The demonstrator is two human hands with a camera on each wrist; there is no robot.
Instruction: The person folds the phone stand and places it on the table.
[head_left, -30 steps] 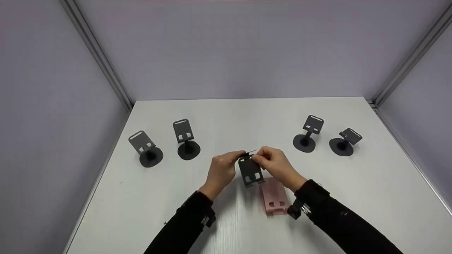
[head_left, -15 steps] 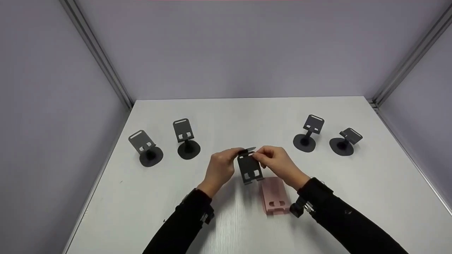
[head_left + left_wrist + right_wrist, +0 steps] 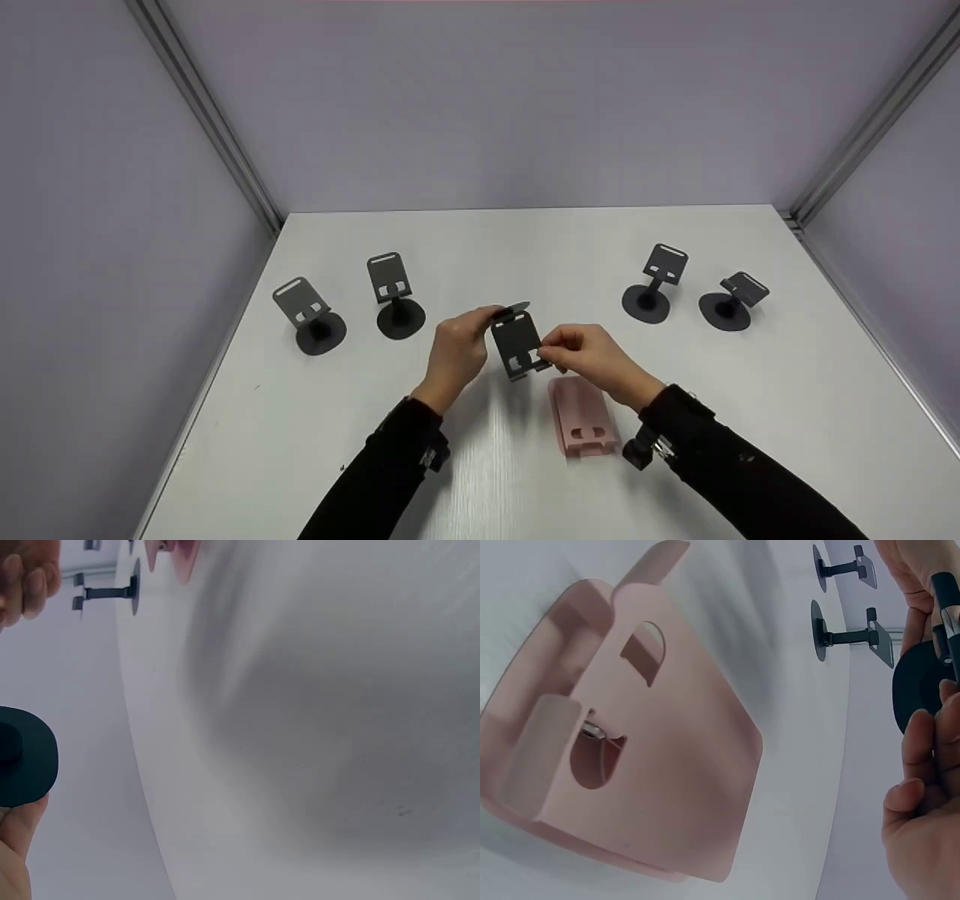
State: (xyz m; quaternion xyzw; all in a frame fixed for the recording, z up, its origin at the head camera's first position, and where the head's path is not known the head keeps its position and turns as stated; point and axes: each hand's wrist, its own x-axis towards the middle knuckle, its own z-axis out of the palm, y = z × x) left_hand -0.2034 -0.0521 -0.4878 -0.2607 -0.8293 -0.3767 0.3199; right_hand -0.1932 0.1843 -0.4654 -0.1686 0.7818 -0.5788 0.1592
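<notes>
A black phone stand (image 3: pixel 516 341) is held up in front of me, its slotted plate facing me. My left hand (image 3: pixel 457 352) grips it at the upper left, near the rounded base, which shows as a dark disc (image 3: pixel 36 757) in the left wrist view. At the plate's lower right edge, my right hand (image 3: pixel 594 360) pinches with thumb and fingertips. Just below the hands, a pink phone stand (image 3: pixel 579 409) lies folded on the white table; the right wrist view has its plate (image 3: pixel 675 757) close up, with two cut-outs and bent lips.
Two black phone stands, one outer (image 3: pixel 301 301) and one inner (image 3: pixel 389 277), stand unfolded at the left. Another pair, one inner (image 3: pixel 666 264) and one outer (image 3: pixel 748 289), stands at the right. Pale walls enclose the white table (image 3: pixel 300 465) at the back and sides.
The held black stand has shifted left and slightly away from me with my left hand. My right hand's fingers have gone from the plate's top edge down to its lower right edge.
</notes>
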